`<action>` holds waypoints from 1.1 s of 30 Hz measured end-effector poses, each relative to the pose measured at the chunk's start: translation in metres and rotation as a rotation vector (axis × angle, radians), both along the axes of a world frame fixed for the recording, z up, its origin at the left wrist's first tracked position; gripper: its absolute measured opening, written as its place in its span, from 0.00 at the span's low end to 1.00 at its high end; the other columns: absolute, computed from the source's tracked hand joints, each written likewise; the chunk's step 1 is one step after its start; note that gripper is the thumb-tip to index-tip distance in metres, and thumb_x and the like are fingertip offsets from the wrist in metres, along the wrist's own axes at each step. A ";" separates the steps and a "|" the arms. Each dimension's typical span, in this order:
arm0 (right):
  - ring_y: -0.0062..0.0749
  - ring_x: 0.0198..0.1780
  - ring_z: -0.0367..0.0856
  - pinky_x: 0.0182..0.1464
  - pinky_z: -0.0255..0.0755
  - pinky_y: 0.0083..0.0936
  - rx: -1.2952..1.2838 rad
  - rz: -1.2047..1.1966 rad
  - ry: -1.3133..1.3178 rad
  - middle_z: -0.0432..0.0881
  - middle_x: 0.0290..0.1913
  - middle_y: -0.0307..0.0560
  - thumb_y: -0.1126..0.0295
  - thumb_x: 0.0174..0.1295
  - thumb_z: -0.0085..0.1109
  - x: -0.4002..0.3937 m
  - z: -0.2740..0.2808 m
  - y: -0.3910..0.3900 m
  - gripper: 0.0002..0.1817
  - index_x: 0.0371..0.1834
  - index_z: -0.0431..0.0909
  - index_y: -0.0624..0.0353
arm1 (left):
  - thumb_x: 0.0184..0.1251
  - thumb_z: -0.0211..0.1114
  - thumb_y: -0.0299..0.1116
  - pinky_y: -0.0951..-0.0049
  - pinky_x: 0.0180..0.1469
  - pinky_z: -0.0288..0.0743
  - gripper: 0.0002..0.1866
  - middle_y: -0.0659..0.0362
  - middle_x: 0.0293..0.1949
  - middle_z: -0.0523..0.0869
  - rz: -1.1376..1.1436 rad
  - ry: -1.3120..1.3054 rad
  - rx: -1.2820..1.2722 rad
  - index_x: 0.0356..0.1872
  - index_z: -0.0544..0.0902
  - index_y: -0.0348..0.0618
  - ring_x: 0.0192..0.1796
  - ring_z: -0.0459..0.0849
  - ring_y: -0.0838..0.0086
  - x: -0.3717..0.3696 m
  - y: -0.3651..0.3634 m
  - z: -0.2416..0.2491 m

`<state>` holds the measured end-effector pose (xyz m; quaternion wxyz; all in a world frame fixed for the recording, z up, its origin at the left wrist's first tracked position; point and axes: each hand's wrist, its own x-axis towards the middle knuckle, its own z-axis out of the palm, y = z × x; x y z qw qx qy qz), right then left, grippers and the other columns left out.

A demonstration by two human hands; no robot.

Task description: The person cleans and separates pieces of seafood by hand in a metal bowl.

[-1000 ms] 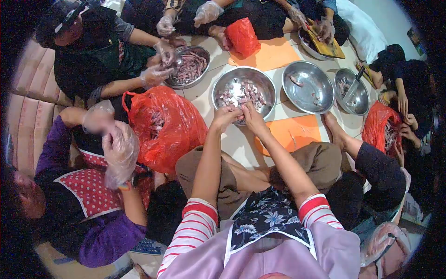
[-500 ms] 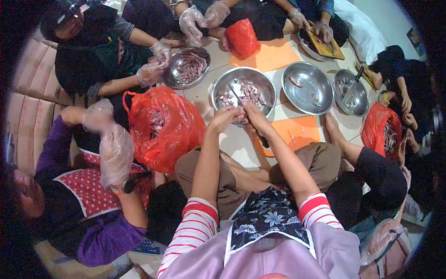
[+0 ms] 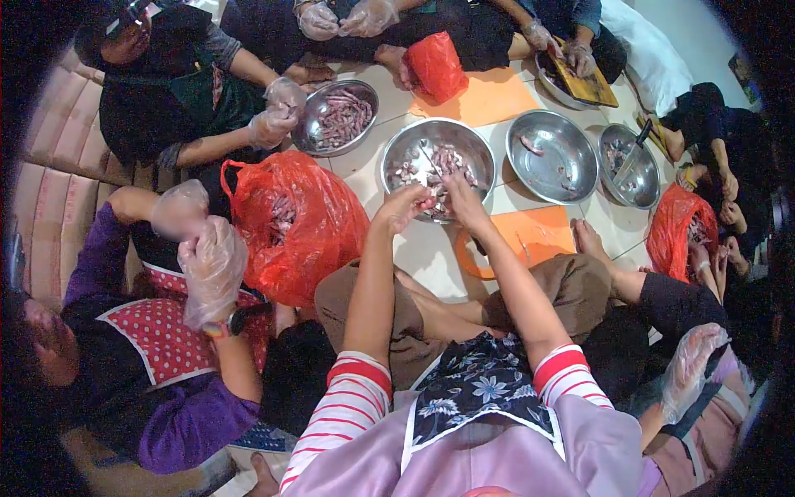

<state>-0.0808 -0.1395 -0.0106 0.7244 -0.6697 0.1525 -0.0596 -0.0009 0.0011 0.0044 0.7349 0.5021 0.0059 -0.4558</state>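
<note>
My right hand (image 3: 465, 203) is wrapped around a knife (image 3: 428, 159), its blade pointing away from me over a steel bowl (image 3: 390, 157). The dark handle end shows below that hand. At the bowl's near rim my left hand (image 3: 403, 207) pinches a small pinkish piece (image 3: 427, 203), close to the right hand. Both hands are bare. Inside the bowl lie many cut pinkish-white pieces (image 3: 445, 157), with longer ones on the far side.
Right of my bowl stand another steel bowl (image 3: 553, 159) with a few scraps and a smaller bowl (image 3: 644, 186) with a knife. Orange boards (image 3: 530, 236) lie on the tiles. A red plastic bag (image 3: 319, 240) of pink strips sits left. Gloved co-workers surround the bowls.
My hands have moved slightly apart, the right one reaching a little further over the bowl with the knife. Co-workers' gloved hands at the left, top and lower right have shifted.
</note>
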 end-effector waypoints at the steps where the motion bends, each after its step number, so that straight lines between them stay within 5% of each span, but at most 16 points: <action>1: 0.25 0.17 0.68 0.18 0.64 0.18 -0.455 -0.138 -0.193 0.77 0.24 0.44 0.52 0.67 0.33 0.004 -0.006 -0.001 0.21 0.38 0.66 0.60 | 0.56 0.59 0.30 0.76 0.43 0.73 0.05 0.60 0.30 0.78 0.005 -0.003 -0.008 0.31 0.75 0.41 0.34 0.77 0.76 0.003 0.004 -0.001; 2: 0.25 0.17 0.68 0.18 0.64 0.18 -0.455 -0.138 -0.193 0.77 0.24 0.44 0.52 0.67 0.33 0.003 -0.011 -0.009 0.21 0.38 0.66 0.60 | 0.57 0.59 0.30 0.75 0.43 0.73 0.05 0.60 0.30 0.78 0.010 -0.006 -0.017 0.32 0.75 0.40 0.34 0.77 0.75 0.004 0.006 -0.002; 5: 0.32 0.34 0.77 0.36 0.70 0.22 -0.024 -0.054 0.139 0.77 0.45 0.57 0.53 0.67 0.35 -0.009 0.026 -0.019 0.25 0.48 0.65 0.68 | 0.58 0.59 0.30 0.75 0.43 0.75 0.06 0.59 0.30 0.77 0.004 -0.028 -0.025 0.33 0.75 0.38 0.33 0.78 0.73 0.008 0.009 -0.003; 8: 0.31 0.35 0.77 0.39 0.70 0.22 -0.356 -0.160 -0.022 0.78 0.43 0.56 0.51 0.65 0.38 0.001 -0.018 -0.024 0.29 0.56 0.61 0.68 | 0.57 0.60 0.28 0.76 0.42 0.76 0.05 0.59 0.30 0.78 0.002 -0.086 0.048 0.32 0.75 0.38 0.34 0.79 0.74 0.006 0.005 -0.002; 10: 0.28 0.36 0.77 0.42 0.70 0.21 -0.227 -0.116 -0.035 0.80 0.38 0.50 0.55 0.62 0.48 -0.011 0.008 -0.018 0.27 0.58 0.65 0.63 | 0.56 0.60 0.27 0.76 0.41 0.76 0.05 0.59 0.30 0.78 -0.009 -0.112 0.037 0.31 0.75 0.38 0.33 0.79 0.74 0.005 0.000 -0.010; 13: 0.24 0.31 0.76 0.39 0.69 0.21 -0.386 0.024 -0.184 0.81 0.33 0.41 0.70 0.54 0.59 -0.016 0.018 -0.012 0.13 0.43 0.78 0.59 | 0.55 0.61 0.25 0.77 0.39 0.76 0.04 0.59 0.29 0.78 -0.036 -0.158 0.045 0.30 0.75 0.39 0.33 0.79 0.75 0.005 -0.002 -0.014; 20: 0.19 0.29 0.74 0.36 0.69 0.18 -0.515 0.035 -0.151 0.80 0.28 0.42 0.73 0.52 0.59 -0.017 0.013 -0.009 0.10 0.38 0.78 0.61 | 0.54 0.61 0.25 0.79 0.36 0.76 0.04 0.60 0.28 0.79 -0.004 -0.204 0.156 0.27 0.74 0.41 0.30 0.80 0.76 0.002 -0.002 -0.007; 33: 0.19 0.28 0.74 0.33 0.69 0.19 -0.381 -0.013 -0.098 0.79 0.26 0.40 0.71 0.54 0.58 -0.017 0.010 -0.004 0.06 0.32 0.77 0.61 | 0.52 0.63 0.26 0.83 0.30 0.71 0.05 0.61 0.24 0.79 -0.066 -0.400 0.225 0.26 0.75 0.39 0.26 0.77 0.80 0.003 -0.005 -0.015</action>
